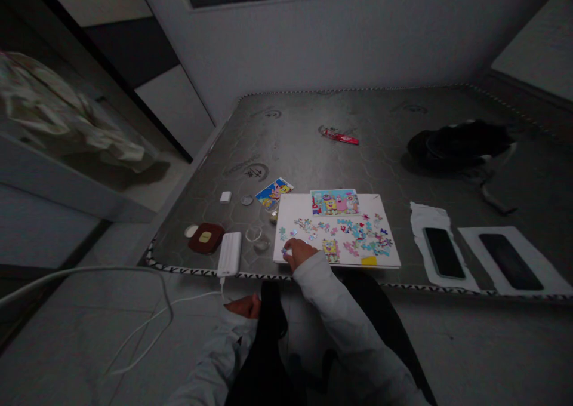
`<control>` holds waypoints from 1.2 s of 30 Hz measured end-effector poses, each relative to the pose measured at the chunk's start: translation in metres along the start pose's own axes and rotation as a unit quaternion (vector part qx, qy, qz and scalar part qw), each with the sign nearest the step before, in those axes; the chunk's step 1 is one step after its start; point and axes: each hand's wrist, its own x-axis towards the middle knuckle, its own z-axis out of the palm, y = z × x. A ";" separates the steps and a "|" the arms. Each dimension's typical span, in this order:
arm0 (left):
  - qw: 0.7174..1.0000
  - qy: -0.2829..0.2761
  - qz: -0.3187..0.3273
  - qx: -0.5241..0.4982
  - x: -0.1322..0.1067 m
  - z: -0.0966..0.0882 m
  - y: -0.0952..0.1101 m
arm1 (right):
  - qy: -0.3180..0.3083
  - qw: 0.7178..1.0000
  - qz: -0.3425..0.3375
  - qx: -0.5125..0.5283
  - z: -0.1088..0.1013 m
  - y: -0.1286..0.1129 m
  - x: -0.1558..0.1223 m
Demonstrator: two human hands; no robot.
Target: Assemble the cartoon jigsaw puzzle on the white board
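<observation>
At the left front part of a white board (290,206), my right hand (302,253) pinches a small jigsaw piece (285,252). Loose and joined jigsaw pieces (364,234) are spread over the board. Just right of that hand lies a joined patch with a yellow cartoon figure (330,251). A reference picture card (335,203) with several cartoon figures lies along the board's back edge, and a small yellow piece of paper (369,261) at its front. Low by my left thigh, below the table edge, my left hand (245,306) is curled closed; its inside is hidden.
Left of the board are a second picture card (274,193), a clear cup (261,242), a white power bank (230,254) with a cable, and a brown case (206,238). Two phones (444,253) lie on tissues at right. Farther back are a red packet (340,136) and a black bag (461,146).
</observation>
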 end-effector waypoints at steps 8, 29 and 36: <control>0.996 -0.027 0.052 0.060 0.001 -0.004 -0.004 | 0.040 0.999 0.000 0.023 -0.001 0.001 -0.005; 0.994 0.008 0.070 0.081 0.000 0.002 -0.009 | 0.220 0.958 0.127 0.130 -0.043 0.116 -0.012; 0.995 -0.022 0.055 0.079 -0.001 0.003 -0.009 | 0.232 0.968 0.088 0.047 -0.030 0.118 -0.002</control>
